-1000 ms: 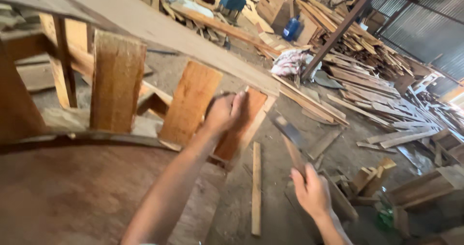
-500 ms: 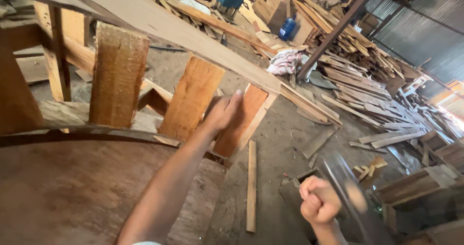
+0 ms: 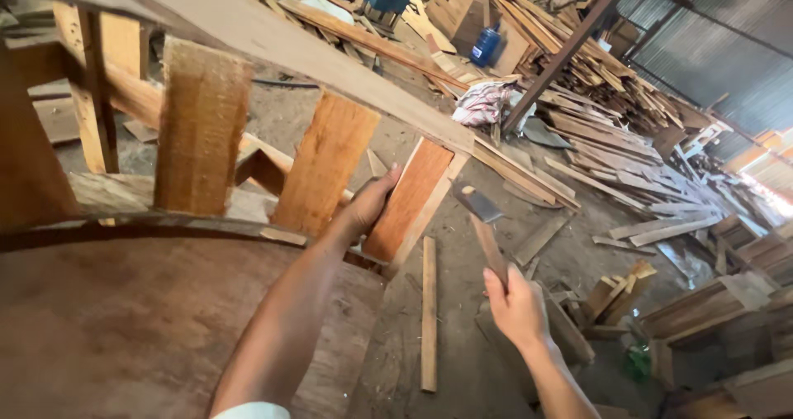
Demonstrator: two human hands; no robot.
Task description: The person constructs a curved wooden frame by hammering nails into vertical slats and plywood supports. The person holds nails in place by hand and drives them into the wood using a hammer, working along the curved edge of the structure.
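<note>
Head view, looking down over a curved wooden frame.

Risk first: a hammer (image 3: 483, 225) with dark metal head and brown wooden handle, raised at about 4 o'clock from the reddish-brown upright wooden slat (image 3: 410, 197). Fingers of the left hand (image 3: 368, 207) lying directly on that slat, near the line of a blow. Probable danger: a strike landing on the fingers, caused by the short gap between hammer head and hand. Second danger, also only a judgement: the slat slipping out from under the long pale top rail (image 3: 273, 35), because only one hand presses on it.

Pose of the hands: left arm stretched forward from 6 o'clock toward 12 o'clock, left hand flat, fingers spread against the left edge of the slat, not wrapped around it. Right hand (image 3: 516, 303) at 5 o'clock, closed tight around the lower end of the handle, wrist bent, head pointing up toward 11 o'clock and apart from the slat.

Around: two lighter orange-brown slats (image 3: 326, 163) at 9 o'clock of the held one, a loose narrow wooden strip (image 3: 429, 311) on the dirt floor between both hands, heaps of scrap planks (image 3: 628, 113) at 2 o'clock, a blue plastic canister (image 3: 485, 45) at 12 o'clock.
</note>
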